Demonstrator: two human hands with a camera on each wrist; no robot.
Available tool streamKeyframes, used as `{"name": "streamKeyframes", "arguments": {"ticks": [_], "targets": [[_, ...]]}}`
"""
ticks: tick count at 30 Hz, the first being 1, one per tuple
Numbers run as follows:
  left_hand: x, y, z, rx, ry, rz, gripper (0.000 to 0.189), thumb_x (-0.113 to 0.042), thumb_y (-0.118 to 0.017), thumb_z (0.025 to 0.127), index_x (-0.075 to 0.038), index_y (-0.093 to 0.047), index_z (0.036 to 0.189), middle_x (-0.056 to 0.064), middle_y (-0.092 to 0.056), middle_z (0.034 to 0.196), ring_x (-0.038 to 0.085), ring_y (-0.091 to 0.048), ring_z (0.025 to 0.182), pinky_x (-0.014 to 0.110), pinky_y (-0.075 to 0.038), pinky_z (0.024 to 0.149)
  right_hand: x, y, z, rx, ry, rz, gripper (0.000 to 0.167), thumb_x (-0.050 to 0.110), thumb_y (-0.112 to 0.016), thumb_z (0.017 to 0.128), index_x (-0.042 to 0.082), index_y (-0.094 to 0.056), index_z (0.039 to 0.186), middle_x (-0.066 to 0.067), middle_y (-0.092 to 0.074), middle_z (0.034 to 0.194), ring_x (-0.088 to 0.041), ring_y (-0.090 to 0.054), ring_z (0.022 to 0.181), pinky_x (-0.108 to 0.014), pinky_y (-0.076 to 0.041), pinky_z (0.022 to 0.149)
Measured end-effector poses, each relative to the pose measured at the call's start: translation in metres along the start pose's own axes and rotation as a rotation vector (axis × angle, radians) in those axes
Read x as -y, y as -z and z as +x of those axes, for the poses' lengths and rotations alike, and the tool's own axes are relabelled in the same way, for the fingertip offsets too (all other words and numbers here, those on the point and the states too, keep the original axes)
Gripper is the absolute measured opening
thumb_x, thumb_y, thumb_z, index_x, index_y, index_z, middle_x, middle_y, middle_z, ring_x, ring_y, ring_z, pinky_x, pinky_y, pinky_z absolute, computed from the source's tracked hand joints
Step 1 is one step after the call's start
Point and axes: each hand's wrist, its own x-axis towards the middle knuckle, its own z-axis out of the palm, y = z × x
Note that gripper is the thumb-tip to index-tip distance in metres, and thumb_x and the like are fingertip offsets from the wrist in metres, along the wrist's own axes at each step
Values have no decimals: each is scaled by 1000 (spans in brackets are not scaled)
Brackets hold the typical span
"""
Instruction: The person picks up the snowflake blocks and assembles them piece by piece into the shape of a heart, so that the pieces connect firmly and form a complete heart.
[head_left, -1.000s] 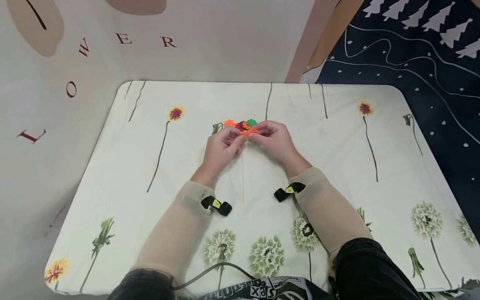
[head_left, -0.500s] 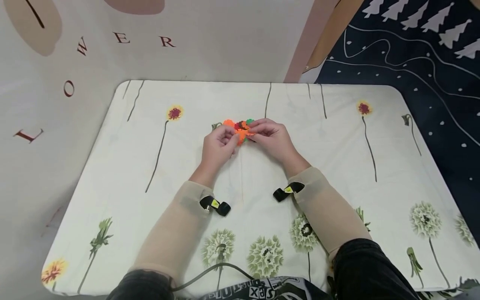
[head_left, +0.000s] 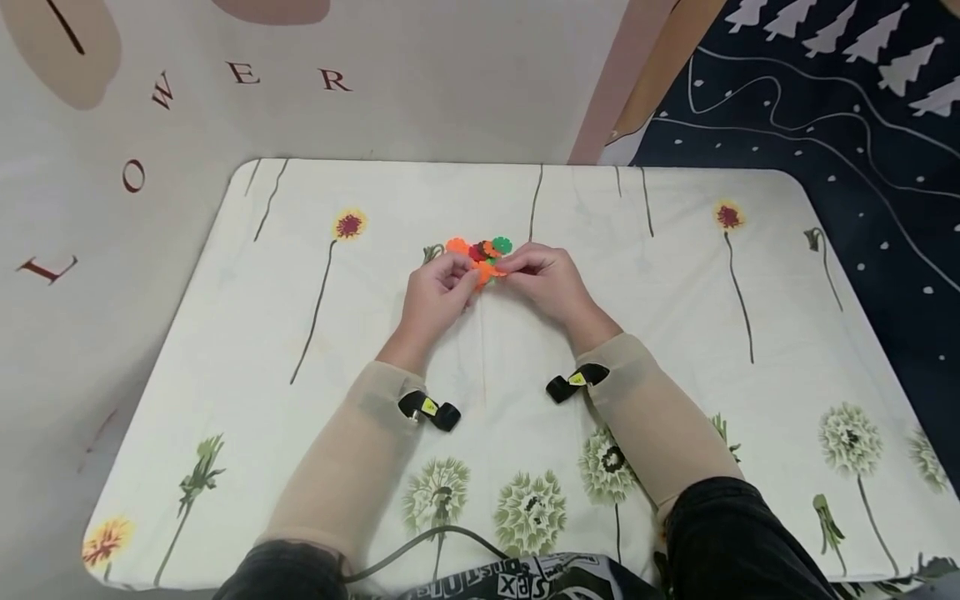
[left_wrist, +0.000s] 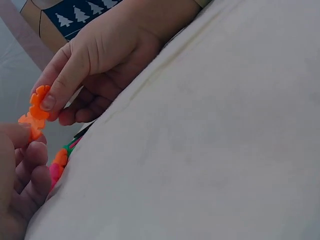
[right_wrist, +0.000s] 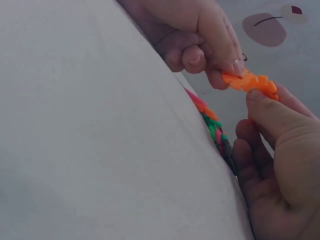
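White, with printed flowers, the table [head_left: 495, 358] spread broadly from its left edge to the left hand [head_left: 435, 293], giving that side ample room. This hand's thumb and fingertip pinched the first orange piece [left_wrist: 33, 124], notched at its rim, while the other fingers folded loosely below. Against it, joined or merely overlapping, I could not tell which, was the second orange piece [left_wrist: 38, 102]; both were held up off the tabletop, about midway between the side edges and nearer the far edge. Just beyond lay a small pile of coloured pieces [head_left: 483, 249], orange at its left, green at its right. The right hand [head_left: 550, 279] gripped the second piece between thumb and finger. Past it the tabletop ran widely to the right edge, beside a dark tree-patterned hanging [head_left: 862, 150].
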Motion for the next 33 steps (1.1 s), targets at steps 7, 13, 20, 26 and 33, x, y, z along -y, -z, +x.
{"name": "streamKeyframes", "arguments": {"ticks": [7, 13, 20, 26, 33], "targets": [[0, 4, 0, 33, 9, 41, 8, -14, -75, 102, -6, -76, 103, 8, -72, 86, 21, -60, 68, 23, -51, 60, 1, 1, -2, 25, -8, -22, 12, -12, -81, 89, -4, -82, 98, -15, -78, 101, -14, -72, 94, -24, -59, 84], [1, 6, 1, 63, -22, 95, 9, -12, -77, 100, -3, -78, 101, 7, -72, 85, 20, -59, 73, 24, -48, 63, 1, 2, -3, 46, 12, -75, 13, -11, -82, 88, -2, -83, 97, -15, -78, 98, -15, -71, 90, -23, -58, 80], [1, 7, 1, 64, -5, 76, 9, -13, -74, 101, -4, -76, 102, 7, -71, 90, 21, -61, 78, 25, -50, 67, 0, -1, -2, 26, 48, -100, 14, -12, -81, 88, -1, -84, 95, -17, -78, 97, -14, -71, 88, -22, -58, 79], [-2, 4, 3, -32, 78, 5, 11, -15, -67, 107, -5, -68, 111, 7, -65, 98, 21, -61, 79, 24, -54, 69, 3, -7, -2, -7, 43, -213, 24, -1, -83, 92, 3, -81, 116, -10, -78, 110, -18, -68, 86, -25, -57, 79], [-3, 2, 5, -184, 110, -53, 14, -17, -64, 109, -6, -66, 117, 7, -63, 97, 21, -60, 77, 23, -54, 69, 7, -8, 0, 83, -44, -438, 31, 10, -83, 95, 8, -78, 125, -6, -70, 114, -22, -58, 95, -34, -51, 84]]}}
